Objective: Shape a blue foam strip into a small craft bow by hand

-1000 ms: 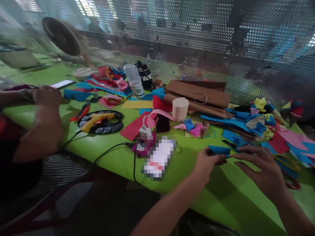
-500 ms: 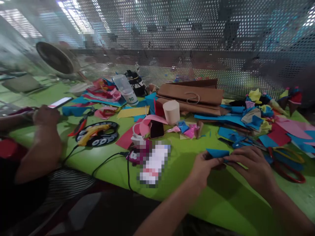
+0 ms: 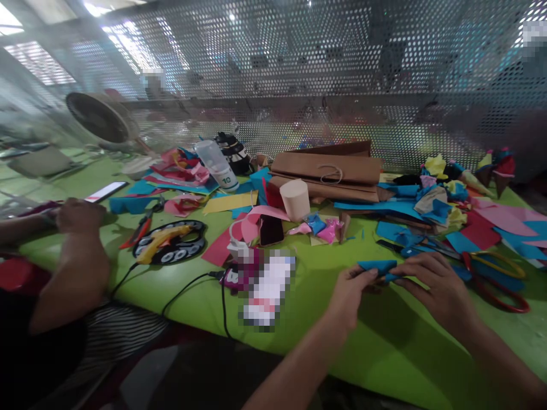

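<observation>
- Below the middle, right of center in the frame, your left hand (image 3: 348, 287) is gripping the folded blue paper (image 3: 376, 266) between thumb and bent fingers.
- At that paper's right end, your right hand (image 3: 440, 279) is pinching an edge, thumb and fingertips nearly together.
- Left of upper center, a translucent container (image 3: 212, 162) is showing a green "10".
- Low in the center, a phone (image 3: 269, 291) is displaying unreadable blocks.
- Just beside it, a purple block (image 3: 250, 269) is bearing a blurred white mark.
</observation>
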{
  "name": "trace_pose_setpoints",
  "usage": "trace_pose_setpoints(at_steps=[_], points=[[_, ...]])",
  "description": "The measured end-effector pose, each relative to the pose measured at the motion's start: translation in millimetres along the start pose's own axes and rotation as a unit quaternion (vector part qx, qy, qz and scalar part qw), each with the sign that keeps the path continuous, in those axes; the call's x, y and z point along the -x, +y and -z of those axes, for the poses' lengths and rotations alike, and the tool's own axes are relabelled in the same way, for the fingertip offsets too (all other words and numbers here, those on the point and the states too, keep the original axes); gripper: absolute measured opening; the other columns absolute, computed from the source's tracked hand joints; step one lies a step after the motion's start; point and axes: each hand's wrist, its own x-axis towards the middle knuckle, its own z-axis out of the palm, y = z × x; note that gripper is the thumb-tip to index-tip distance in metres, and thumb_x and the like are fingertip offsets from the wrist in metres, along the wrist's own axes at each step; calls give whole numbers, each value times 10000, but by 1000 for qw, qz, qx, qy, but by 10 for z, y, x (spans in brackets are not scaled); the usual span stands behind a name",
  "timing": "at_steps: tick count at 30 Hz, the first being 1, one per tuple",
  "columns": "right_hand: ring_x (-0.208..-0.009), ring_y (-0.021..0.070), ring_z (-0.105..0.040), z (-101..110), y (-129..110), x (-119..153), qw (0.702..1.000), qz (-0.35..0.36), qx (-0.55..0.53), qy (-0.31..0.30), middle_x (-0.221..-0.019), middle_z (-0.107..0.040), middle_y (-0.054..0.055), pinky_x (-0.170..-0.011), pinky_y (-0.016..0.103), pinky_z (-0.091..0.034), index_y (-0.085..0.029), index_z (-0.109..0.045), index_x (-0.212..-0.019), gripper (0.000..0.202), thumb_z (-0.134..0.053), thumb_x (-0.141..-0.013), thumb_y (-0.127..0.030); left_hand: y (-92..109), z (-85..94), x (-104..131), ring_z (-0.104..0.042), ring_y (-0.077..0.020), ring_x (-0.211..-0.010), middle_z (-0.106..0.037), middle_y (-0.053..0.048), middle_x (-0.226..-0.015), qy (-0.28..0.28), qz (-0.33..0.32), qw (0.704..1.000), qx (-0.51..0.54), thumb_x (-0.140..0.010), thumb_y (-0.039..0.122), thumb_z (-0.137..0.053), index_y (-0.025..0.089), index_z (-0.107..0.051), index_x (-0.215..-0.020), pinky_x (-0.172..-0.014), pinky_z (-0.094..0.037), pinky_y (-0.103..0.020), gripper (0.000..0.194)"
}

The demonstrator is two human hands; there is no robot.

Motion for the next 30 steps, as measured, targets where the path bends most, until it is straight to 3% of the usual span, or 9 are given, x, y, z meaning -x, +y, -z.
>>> trace_pose_setpoints(at_steps=[9,14,19,25,30], points=[[-916,249,-644,2,-27,-32,1000,0,0,5,-909,-719,40,-806,406,-509,-273,-724,-997,137,-616,-973,-353,-26,-4,12,-676,-195,-789,-757,-76,-819,-13,-28,999,-15,-657,375,-865,126,-795,-865,-830,-521,-328,331],[-902,237,-632,-12,-62,-27,1000,0,-6,8,-901,-708,45,-784,378,-514,-257,-718,-995,146,-610,-978,-353,-36,-23,21,-701,-230,-896,-781,-93,-964,-48,-62,995,-58,-561,334,-951,135,-793,-934,-921,-520,-365,451],[-906,230,-629,-43,-63,11,1000,1,-5,1,-912,-709,41,-803,380,-519,-270,-725,-1014,102,-644,-959,-296,-44,-43,39,-710,-250,-936,-788,-96,-980,-34,-108,988,-106,-668,331,-891,136,-800,-935,-924,-534,-365,343],[-903,221,-642,-80,-26,63,1000,20,8,23,-923,-734,24,-825,387,-519,-311,-753,-1029,126,-681,-930,-279,-50,-77,47,-712,-239,-913,-793,-81,-940,-30,-118,989,-87,-680,310,-883,149,-813,-922,-922,-537,-364,300],[-901,213,-648,-104,0,64,999,27,3,35,-928,-744,20,-827,380,-532,-300,-735,-1050,150,-702,-916,-241,-21,-72,44,-707,-227,-861,-792,-88,-916,-10,-89,994,-64,-621,299,-910,139,-817,-886,-899,-540,-359,324]])
